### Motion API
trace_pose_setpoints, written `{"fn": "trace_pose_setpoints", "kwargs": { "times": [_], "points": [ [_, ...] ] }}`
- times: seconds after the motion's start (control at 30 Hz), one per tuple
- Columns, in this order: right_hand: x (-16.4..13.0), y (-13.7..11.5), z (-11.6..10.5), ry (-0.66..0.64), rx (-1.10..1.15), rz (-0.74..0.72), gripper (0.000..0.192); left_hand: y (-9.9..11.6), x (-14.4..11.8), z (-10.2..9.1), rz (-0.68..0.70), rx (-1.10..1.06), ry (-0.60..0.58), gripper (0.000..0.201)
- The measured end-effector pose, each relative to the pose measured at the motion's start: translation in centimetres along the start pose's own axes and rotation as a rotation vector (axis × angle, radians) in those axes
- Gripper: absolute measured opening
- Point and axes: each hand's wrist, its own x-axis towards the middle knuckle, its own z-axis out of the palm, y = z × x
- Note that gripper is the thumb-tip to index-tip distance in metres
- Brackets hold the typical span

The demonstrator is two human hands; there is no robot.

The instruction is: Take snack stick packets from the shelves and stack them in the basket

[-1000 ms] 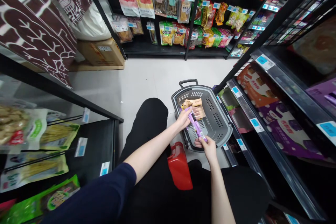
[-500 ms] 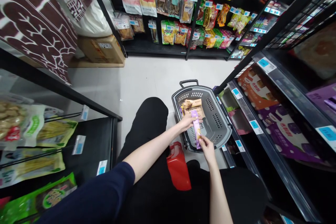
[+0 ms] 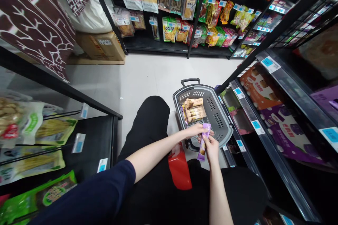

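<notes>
Between two black metal shelving racks, a grey plastic basket (image 3: pixel 221 132) is sitting on the pale, smooth floor, its walls pierced with slots and a dark handle standing at its far end. Tan cardboard snack boxes (image 3: pixel 194 110) are lying flat inside it. Glossy pouches are hanging along the far rack, and flat printed cartons in orange and purple are filling the shelf just beside the basket on the right. A shiny red plastic object (image 3: pixel 180 168) is lying against the black-clad knees, near the basket's close rim. Over that rim both hands are holding a slim, crinkly purple packet (image 3: pixel 204 140), upright and slightly tilted. The left hand (image 3: pixel 196 130) is pinching its upper end, while the right hand (image 3: pixel 211 147) is closing its fingers round the lower half.
</notes>
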Motion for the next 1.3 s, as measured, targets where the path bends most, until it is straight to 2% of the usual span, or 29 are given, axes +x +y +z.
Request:
{"fn": "trace_pose_setpoints", "kwargs": {
  "times": [0.23, 0.4, 0.5, 0.57, 0.63, 0.73, 0.8, 0.83, 0.9, 1.03, 1.1, 1.2, 1.3],
  "points": [
    [-0.5, -0.6, -0.4, -0.168, -0.005, 0.093, 0.040, 3.5, -0.6, -0.8, 0.118, -0.259, 0.213, 0.022],
    [-1.0, -1.4, -0.7, -0.159, -0.048, 0.091, 0.042, 4.4, -0.6, -1.6, 0.184, -0.422, 0.301, 0.019],
    [-1.0, -1.3, -0.8, -0.131, -0.069, 0.055, 0.040, 4.5, -0.4, -1.8, 0.211, -0.488, 0.302, 0.019],
    [-0.9, -1.0, -1.0, -0.080, -0.129, 0.007, 0.042, 4.5, -0.4, -1.8, 0.221, -0.489, 0.283, 0.020],
    [-0.9, -0.6, -1.2, 0.027, -0.273, -0.088, 0.044, 4.5, -0.5, -1.8, 0.207, -0.448, 0.290, 0.022],
    [-0.9, -0.4, -1.4, 0.193, -0.547, -0.326, 0.040, 4.5, -0.7, -1.7, 0.146, -0.339, 0.335, 0.030],
    [-0.9, -0.6, -1.4, 0.229, -0.626, -0.451, 0.037, 4.4, -0.7, -1.8, 0.116, -0.318, 0.345, 0.033],
    [-0.9, -0.7, -1.4, 0.233, -0.610, -0.477, 0.037, 4.3, -0.7, -1.8, 0.112, -0.341, 0.341, 0.032],
    [-0.8, -0.8, -1.4, 0.209, -0.483, -0.420, 0.042, 4.1, -0.5, -1.9, 0.131, -0.438, 0.328, 0.028],
    [-0.4, -0.2, -1.2, 0.071, -0.089, -0.098, 0.053, 3.9, -0.2, -1.9, 0.208, -0.604, 0.283, 0.024],
    [-0.3, 0.2, -1.0, 0.054, 0.012, -0.024, 0.053, 3.8, -0.1, -1.9, 0.234, -0.627, 0.241, 0.023],
    [-0.3, 0.4, -1.0, 0.127, 0.000, -0.064, 0.047, 3.7, -0.2, -2.2, 0.247, -0.608, 0.210, 0.023],
    [-0.4, -0.7, -2.0, 0.258, -0.114, -0.200, 0.047, 3.7, -0.4, -2.7, 0.154, -0.461, 0.286, 0.022]
  ]
}}
